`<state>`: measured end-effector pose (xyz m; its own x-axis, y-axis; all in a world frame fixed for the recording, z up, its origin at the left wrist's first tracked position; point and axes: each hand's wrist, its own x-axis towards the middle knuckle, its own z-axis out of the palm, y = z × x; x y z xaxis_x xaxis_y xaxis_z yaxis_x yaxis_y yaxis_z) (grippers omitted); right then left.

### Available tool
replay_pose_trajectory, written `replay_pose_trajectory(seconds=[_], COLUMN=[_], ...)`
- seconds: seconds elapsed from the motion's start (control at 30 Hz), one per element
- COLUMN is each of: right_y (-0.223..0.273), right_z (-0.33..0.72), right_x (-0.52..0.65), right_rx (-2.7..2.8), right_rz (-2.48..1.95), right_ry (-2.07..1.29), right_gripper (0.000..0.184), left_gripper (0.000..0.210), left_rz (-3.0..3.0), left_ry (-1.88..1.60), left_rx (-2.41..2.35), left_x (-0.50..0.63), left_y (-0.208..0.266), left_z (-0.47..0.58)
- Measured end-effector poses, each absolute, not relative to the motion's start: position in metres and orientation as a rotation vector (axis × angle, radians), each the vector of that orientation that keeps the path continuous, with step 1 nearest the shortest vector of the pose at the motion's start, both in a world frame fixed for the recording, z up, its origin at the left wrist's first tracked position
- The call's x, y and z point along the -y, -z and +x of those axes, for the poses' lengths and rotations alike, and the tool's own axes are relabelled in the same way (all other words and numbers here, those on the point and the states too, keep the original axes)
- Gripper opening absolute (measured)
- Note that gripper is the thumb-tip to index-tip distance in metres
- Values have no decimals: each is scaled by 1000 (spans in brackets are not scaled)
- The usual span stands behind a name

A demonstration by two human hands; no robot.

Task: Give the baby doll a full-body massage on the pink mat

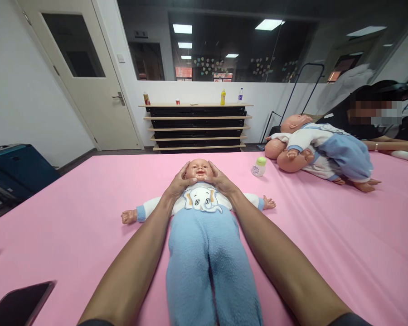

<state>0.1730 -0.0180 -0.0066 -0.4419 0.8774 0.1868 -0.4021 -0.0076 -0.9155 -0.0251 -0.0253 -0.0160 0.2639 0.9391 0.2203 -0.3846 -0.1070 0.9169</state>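
A baby doll (pixel 204 244) lies on its back on the pink sheet (pixel 98 190), arms spread wide. It wears a white top with an elephant face and fluffy light-blue trousers. My left hand (pixel 180 182) cups one side of its head, fingers along the cheek and thumb by the chin. On the opposite side, my right hand (pixel 221 180) mirrors this, thumb near the mouth corner. The doll's face shows between my palms; the sides of its head are hidden under my fingers.
A green-capped bottle (pixel 259 167) stands right of the doll. More dolls (pixel 321 147) lie piled further right, beside a person in black (pixel 343 108). A phone (pixel 22 305) rests at the near left. Beyond the sheet are a shelf (pixel 197 118) and a blue suitcase (pixel 22 170).
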Motion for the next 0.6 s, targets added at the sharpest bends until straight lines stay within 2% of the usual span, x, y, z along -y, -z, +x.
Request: replay_pose_trajectory(seconds=[0.17, 0.6], right_y=[5, 7], right_z=[170, 175], right_x=[24, 17], right_rx=[1352, 1237], right_rz=[-650, -524], right_ry=[-1482, -1705], right_gripper=[119, 115], left_gripper=[110, 105], left_rz=[1260, 1177], left_ry=[-1319, -1235], left_rx=[-730, -623], left_x=[24, 27], left_y=[20, 12], left_z=[-21, -28])
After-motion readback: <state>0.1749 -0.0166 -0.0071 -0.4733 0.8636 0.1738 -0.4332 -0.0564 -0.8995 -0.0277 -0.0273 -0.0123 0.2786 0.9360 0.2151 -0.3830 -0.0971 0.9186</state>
